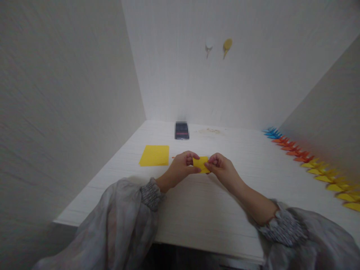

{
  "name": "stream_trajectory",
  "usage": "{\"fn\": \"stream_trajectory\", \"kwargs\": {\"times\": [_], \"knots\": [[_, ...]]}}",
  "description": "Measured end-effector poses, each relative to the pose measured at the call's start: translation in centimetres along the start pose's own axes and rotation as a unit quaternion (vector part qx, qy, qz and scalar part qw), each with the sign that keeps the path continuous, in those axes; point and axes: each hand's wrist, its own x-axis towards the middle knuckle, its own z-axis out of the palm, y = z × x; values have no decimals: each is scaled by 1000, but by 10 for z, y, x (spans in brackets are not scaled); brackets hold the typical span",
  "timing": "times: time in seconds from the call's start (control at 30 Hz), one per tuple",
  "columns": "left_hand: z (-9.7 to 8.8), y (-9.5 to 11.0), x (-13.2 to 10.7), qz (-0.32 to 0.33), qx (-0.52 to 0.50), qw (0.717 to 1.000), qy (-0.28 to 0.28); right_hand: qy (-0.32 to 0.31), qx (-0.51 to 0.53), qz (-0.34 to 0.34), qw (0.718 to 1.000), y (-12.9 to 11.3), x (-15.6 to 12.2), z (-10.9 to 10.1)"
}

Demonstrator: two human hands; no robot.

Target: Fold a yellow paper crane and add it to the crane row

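A small folded yellow paper (200, 164) is held between both hands just above the white table (197, 210). My left hand (181, 168) pinches its left edge with curled fingers. My right hand (222, 168) pinches its right edge, fingers closed. Both arms wear loose grey sleeves with gathered cuffs. A stack of flat yellow paper sheets (154, 155) lies on the table to the left of my left hand.
A dark phone (182, 130) lies near the back wall. Along the right wall runs a row of folded paper pieces: blue (271, 132), orange (292, 148) and yellow (334, 180). Walls close in on the left, back and right.
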Motion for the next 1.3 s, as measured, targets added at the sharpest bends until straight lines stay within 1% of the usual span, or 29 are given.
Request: {"fn": "stream_trajectory", "kwargs": {"times": [0.17,0.37,0.43,0.53,0.67,0.8,0.87,1.1,1.2,1.3], "knots": [[1,1,-1,-7,-3,1000,4,9,-22,-5,1000,0,1,-1],[0,2,-1,-2,10,1000,-10,12,-23,0,1000,-4,-1,0],[-1,0,-1,-5,20,1000,-7,-5,-10,11,1000,-6,-1,-1],[-3,-1,0,-14,36,999,4,-43,37,44,997,-8,-2,-1],[-3,-1,-1,-24,42,999,-4,-56,57,71,994,-2,0,1],[-2,-3,-1,-26,45,998,-25,-71,35,78,994,9,2,2],[-2,-4,-1,-26,38,999,-30,-68,19,80,994,11,2,1],[-1,-3,-3,-62,-7,997,-39,-43,-20,57,997,6,-1,3],[0,-4,-4,-66,-4,997,-29,-42,-34,50,997,6,-1,6],[-1,-6,-3,-66,-7,997,-35,-38,-55,39,997,6,-2,8]]}}
